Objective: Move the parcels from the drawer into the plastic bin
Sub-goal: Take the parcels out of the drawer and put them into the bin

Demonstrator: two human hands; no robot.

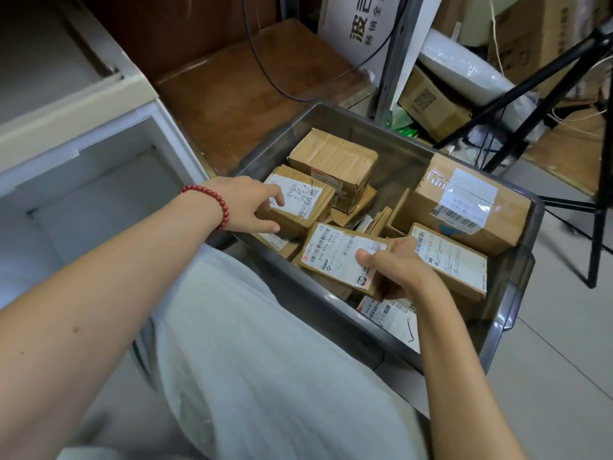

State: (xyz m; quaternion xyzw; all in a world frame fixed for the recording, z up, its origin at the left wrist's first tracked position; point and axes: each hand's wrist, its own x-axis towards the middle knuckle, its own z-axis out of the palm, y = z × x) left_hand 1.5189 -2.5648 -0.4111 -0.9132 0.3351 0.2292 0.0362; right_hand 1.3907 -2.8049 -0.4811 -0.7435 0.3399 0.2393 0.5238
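At the near side of the plastic bin (519,280), the right hand (398,273) grips a flat labelled parcel (335,254), thumb pressed on the label and fingers curled underneath, above other parcels lying in the bin. By the bin's left wall, the left hand (245,204) (red bead bracelet (212,202) at the wrist) holds a scribbled-label parcel (305,200) by its end, forefinger on top, thumb against the side. A large taped box (464,207) sits in the bin's far right corner. Left of the bin, the drawer (99,200) stands open.
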